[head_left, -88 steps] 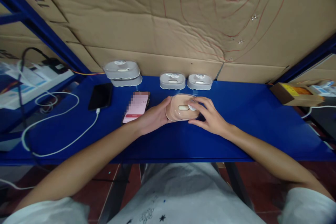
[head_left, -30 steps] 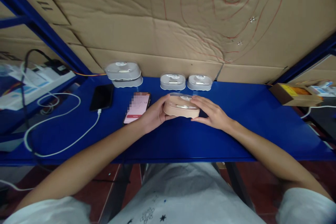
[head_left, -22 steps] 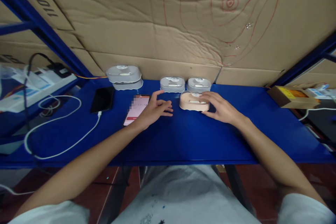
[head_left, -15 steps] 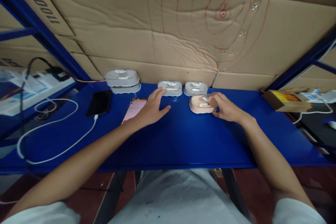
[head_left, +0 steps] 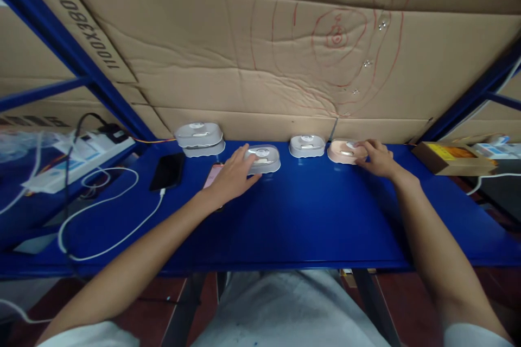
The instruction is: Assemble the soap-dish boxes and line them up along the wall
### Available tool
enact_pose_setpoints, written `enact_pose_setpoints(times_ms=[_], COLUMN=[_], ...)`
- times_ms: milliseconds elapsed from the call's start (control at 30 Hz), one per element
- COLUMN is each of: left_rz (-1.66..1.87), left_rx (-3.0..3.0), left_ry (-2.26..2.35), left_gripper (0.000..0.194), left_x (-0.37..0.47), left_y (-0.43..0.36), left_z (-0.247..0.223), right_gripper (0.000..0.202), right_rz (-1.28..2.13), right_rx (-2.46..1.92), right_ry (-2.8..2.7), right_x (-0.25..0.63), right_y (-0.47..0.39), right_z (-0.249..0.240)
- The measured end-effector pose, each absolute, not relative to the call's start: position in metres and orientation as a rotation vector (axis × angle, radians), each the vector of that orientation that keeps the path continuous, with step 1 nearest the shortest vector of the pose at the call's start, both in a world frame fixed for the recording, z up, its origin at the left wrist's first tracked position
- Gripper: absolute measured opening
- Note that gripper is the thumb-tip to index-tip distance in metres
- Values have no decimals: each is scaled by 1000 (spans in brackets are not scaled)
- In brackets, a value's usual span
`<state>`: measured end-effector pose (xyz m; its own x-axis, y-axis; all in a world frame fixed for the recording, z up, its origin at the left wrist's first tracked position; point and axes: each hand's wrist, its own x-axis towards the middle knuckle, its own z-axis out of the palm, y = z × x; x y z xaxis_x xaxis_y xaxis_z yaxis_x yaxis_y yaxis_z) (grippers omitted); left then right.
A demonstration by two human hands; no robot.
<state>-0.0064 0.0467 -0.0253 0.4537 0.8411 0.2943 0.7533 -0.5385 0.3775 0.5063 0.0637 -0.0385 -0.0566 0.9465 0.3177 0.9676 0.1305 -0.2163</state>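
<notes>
My left hand (head_left: 233,174) holds a grey oval case (head_left: 266,160) with a clear lid by its left side, thumb in front and fingers behind. At the back of the blue table, my right hand (head_left: 376,158) grips the right end of a pinkish-beige oval case (head_left: 341,152) of the same shape. Between the two stands another grey oval case (head_left: 307,146), which neither hand touches. Further left, a stack of two grey oval cases (head_left: 199,135) rests against the cardboard. A phone with a pink screen (head_left: 212,174) lies partly hidden under my left hand.
A black phone (head_left: 166,172) on a white cable (head_left: 134,233) lies to the left, near a white power strip (head_left: 77,165). An open cardboard box (head_left: 451,158) sits at the right end of the blue table (head_left: 285,227). Cardboard (head_left: 195,38) walls off the back.
The pinkish case has gone right and back with my right hand, from in front of a grey case to beside it. My left hand has gripped the other grey case and brought it forward.
</notes>
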Motion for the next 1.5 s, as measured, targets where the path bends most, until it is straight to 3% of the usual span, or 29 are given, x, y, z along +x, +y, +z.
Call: enact_pose_setpoints(times_ms=[467,667,800,867,1333,1500], left_rz=[696,709,603,574,525,549], left_rx=[2495,2380,2368,2374,2158,2167], left_ry=[913,818,814,831,833,780], left_gripper=[37,70,96,104,125,132], left_x=[-15,-2,3,4,2,1], left_y=[29,16,7,6,14,16], left_z=[-22,-26,-23,-24,-34,-38], right_gripper=[65,60,80,80,54,56], right_rz=[82,199,342,336,707,612], right_rx=[-1405,-1187,-937,-864,-766,-748], right_ry=[-2170,-2239,-2437,-2525,-2263,-2293], right_x=[448,386,339,323,322,322], right_y=[74,49,11,-2,1,-1], right_z=[-57,-55,-44,-41,-39,-39])
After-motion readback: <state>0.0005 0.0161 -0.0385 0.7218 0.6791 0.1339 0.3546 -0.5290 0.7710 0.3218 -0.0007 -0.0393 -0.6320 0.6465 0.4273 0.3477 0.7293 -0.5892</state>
